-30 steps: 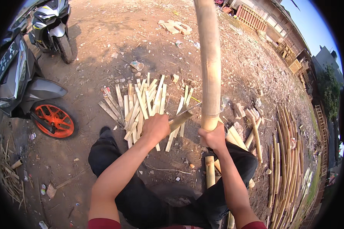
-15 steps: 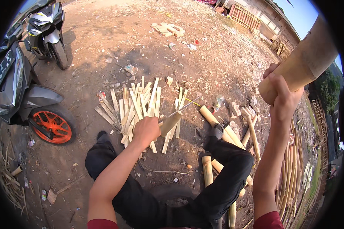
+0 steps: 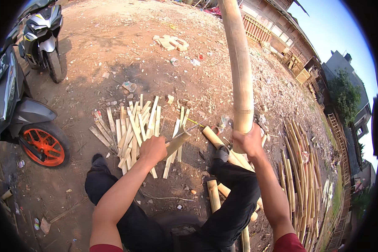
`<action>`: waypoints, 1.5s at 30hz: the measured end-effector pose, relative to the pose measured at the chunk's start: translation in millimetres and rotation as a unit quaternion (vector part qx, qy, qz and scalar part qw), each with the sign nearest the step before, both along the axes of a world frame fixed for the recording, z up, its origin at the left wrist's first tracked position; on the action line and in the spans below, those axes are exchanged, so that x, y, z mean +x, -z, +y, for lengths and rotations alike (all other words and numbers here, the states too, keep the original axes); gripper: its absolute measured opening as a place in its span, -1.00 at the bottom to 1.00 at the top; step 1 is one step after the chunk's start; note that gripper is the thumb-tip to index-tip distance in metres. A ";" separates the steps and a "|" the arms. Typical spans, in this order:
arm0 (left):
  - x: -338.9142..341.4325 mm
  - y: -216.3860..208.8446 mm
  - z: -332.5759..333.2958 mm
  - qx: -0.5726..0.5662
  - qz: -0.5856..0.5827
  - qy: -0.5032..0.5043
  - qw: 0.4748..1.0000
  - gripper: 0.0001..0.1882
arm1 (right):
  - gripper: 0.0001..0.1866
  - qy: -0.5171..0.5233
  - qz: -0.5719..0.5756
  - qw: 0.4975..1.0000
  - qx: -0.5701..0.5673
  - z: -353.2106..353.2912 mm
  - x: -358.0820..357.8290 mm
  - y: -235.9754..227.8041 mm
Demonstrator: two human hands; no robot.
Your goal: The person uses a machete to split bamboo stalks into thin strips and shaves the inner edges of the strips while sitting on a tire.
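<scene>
My left hand [image 3: 152,150] is closed around the handle of a long thin-bladed knife [image 3: 198,124]. The blade points away to the right and lies across the top of a short bamboo section [image 3: 177,144], which stands tilted on the ground; whether it is cut into, I cannot tell. Wrapped round the lower end of a thick bamboo pole [image 3: 241,80] is my right hand [image 3: 250,140]. The pole rises out past the top of the picture. Split bamboo strips [image 3: 132,132] lie heaped just left of and beyond the knife hand.
Cut bamboo lengths [image 3: 214,195] lie by my right leg, and long poles [image 3: 302,180] are stacked farther right. Two motorbikes stand at left, the nearer with an orange front wheel [image 3: 44,145]. Litter, including a plastic cup [image 3: 129,86], dots the dirt. A building [image 3: 277,25] stands far back.
My right hand has swung the bamboo pole left and lower, from the upper right to nearly upright ahead. My left hand keeps the knife at the bamboo section. The view has shifted slightly right.
</scene>
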State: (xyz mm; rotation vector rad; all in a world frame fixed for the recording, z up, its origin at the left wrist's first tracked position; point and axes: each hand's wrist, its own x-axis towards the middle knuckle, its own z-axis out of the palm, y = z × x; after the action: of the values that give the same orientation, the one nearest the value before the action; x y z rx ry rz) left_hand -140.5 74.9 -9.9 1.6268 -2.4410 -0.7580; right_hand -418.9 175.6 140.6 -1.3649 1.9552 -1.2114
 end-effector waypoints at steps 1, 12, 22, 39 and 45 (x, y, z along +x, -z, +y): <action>-2.5 -0.9 0.6 -0.004 0.002 0.002 1.000 -0.76 | -0.76 0.003 0.013 0.998 -0.053 -1.7 -1.8 -27.8; -5.7 6.1 -0.3 0.025 0.021 0.025 0.999 -0.78 | -0.49 0.019 0.210 0.966 0.147 11.0 4.6 146.4; 9.8 22.5 -9.2 0.020 0.016 -0.008 1.000 -0.74 | -0.62 -0.010 0.098 0.995 -0.008 -16.6 15.4 -19.2; 19.9 43.9 -15.3 0.033 -0.016 -0.012 0.999 -0.72 | -0.63 -0.052 0.056 0.973 0.219 35.0 13.0 111.9; 20.9 43.1 -13.1 0.054 -0.024 -0.033 0.998 -0.72 | -0.78 -0.030 0.010 0.991 -0.127 7.4 6.0 -46.3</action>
State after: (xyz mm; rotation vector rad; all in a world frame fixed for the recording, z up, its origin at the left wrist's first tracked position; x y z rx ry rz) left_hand -119.6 61.8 -53.0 1.7737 -2.4033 -0.8664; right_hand -412.9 183.0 186.9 -1.5529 1.8052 -1.4627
